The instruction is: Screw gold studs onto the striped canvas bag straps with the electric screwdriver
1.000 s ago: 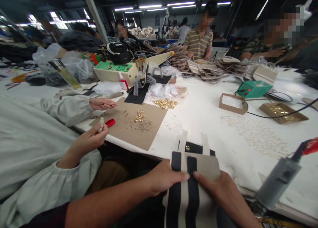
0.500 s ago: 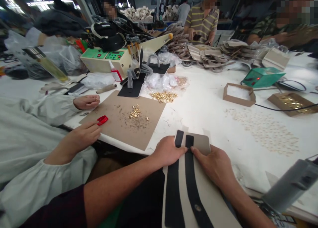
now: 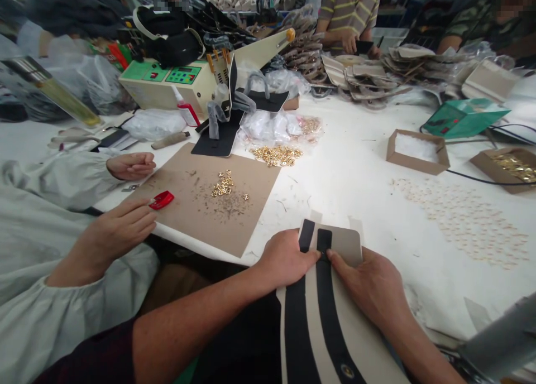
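A beige panel (image 3: 341, 240) with two black strips lies tilted at the table's near edge, its lower part over my lap. My left hand (image 3: 287, 259) grips its left side, the thumb pressed on the black strip (image 3: 324, 283) near its top end. From the right edge, my right hand (image 3: 374, 283) holds the same panel, its thumb tip meeting the strip close to the left thumb. Fingers of both hands are partly hidden behind the panel. Lower on that strip sits a small round metal piece (image 3: 347, 371).
At left, a co-worker's hand (image 3: 113, 233) holds a red tool (image 3: 162, 200) over brown cardboard (image 3: 251, 228) bearing gold hardware (image 3: 223, 184). Cardboard boxes (image 3: 417, 163), a green device (image 3: 463, 118) and scattered small pieces (image 3: 464, 222) are at right. A grey cylinder (image 3: 500, 331) stands near my right arm.
The view has shifted, so the table's things appear moved. Both hands keep their grip on the panel, thumbs on the same strip. The co-worker's hands remain over the cardboard's left side.
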Demonstrator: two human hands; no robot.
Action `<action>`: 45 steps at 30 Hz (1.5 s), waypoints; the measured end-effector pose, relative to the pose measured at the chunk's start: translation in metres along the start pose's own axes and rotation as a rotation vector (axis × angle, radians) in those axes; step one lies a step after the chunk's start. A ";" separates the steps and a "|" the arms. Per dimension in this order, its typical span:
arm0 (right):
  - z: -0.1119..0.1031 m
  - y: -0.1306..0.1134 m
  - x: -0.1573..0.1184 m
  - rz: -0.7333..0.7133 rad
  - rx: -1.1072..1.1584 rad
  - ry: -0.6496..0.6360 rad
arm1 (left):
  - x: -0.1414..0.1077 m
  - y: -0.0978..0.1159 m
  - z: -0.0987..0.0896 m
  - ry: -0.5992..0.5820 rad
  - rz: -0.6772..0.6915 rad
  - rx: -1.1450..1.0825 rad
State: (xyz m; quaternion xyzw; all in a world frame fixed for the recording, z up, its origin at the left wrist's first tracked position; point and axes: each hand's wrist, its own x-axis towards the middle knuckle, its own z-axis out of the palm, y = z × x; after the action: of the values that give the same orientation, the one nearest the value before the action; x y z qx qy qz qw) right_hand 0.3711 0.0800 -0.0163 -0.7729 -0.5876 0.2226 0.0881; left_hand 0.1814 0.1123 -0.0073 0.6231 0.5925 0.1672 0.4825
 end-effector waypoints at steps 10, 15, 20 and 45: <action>0.003 0.002 0.002 -0.034 -0.098 -0.011 | 0.000 -0.001 0.001 0.079 0.033 -0.076; 0.005 0.001 -0.001 -0.047 -0.123 0.002 | -0.003 -0.005 0.006 0.185 0.017 0.064; 0.009 0.001 -0.005 -0.093 -0.114 0.061 | -0.003 -0.009 0.007 0.312 0.283 0.334; -0.103 0.165 -0.049 0.325 0.648 0.891 | 0.017 -0.014 0.002 0.172 0.278 0.350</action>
State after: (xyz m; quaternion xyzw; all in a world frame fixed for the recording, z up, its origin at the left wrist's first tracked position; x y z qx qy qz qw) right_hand 0.5501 -0.0025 0.0207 -0.8060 -0.2692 0.0546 0.5244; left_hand 0.1796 0.1248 -0.0255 0.7561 0.5600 0.1793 0.2873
